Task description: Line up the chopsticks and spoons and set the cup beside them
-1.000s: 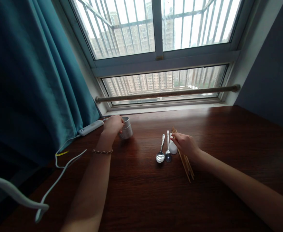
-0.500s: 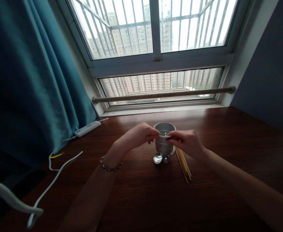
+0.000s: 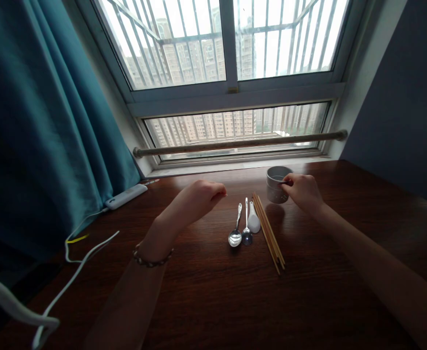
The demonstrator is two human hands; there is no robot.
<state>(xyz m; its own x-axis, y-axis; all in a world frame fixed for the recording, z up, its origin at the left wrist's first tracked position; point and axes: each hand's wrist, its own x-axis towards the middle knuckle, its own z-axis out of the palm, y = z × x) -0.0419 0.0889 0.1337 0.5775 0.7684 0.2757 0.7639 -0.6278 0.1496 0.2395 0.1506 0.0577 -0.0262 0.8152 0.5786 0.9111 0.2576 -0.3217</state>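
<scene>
My right hand (image 3: 303,190) grips the rim of a small perforated metal cup (image 3: 276,185), which stands upright on the dark wooden table (image 3: 216,296), to the right of the cutlery. My left hand (image 3: 198,197) hovers left of the cutlery with its fingers curled and nothing in it. Between my hands lie two metal spoons (image 3: 236,231), a white ceramic spoon (image 3: 253,222) and a bundle of wooden chopsticks (image 3: 268,232), side by side.
A white power strip (image 3: 125,196) lies at the table's far left, with white cables (image 3: 71,265) trailing toward the front left. A teal curtain (image 3: 42,126) hangs at the left. A barred window (image 3: 231,73) and a rail (image 3: 238,143) run along the table's far edge.
The cup travelled from the far left, over the spoons, to the right of the chopsticks. My left hand let go of it and drew back; my right hand now holds its rim.
</scene>
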